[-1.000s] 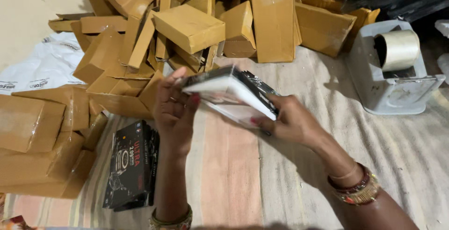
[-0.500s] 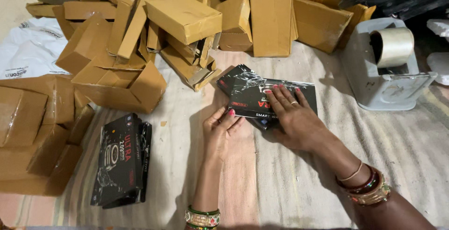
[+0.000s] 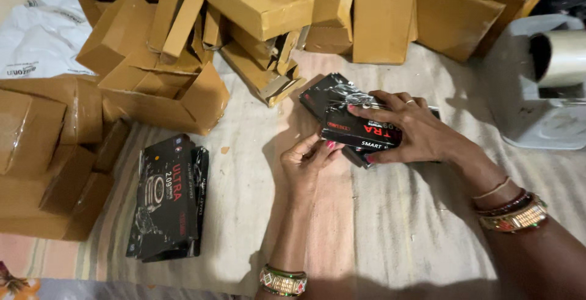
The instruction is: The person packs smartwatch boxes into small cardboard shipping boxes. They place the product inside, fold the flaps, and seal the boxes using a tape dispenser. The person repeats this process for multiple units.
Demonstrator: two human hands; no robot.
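Observation:
A black product box in shiny plastic wrap (image 3: 339, 112) lies on the striped cloth (image 3: 397, 227) in the middle of the head view. My right hand (image 3: 408, 130) presses down flat on top of it. My left hand (image 3: 308, 161) pinches the wrap at the box's near left edge. Both wrists wear bangles. A stack of similar black boxes (image 3: 166, 197) rests on the cloth to the left, apart from both hands.
A heap of brown cardboard cartons (image 3: 256, 13) fills the far side and the left edge (image 3: 36, 147). A white tape dispenser with a roll of tape (image 3: 552, 86) stands at the right. A white plastic bag (image 3: 39, 43) lies at the far left.
The black box has come down from mid-air onto the cloth. My right hand now lies flat on it and my left hand has shifted to its near edge.

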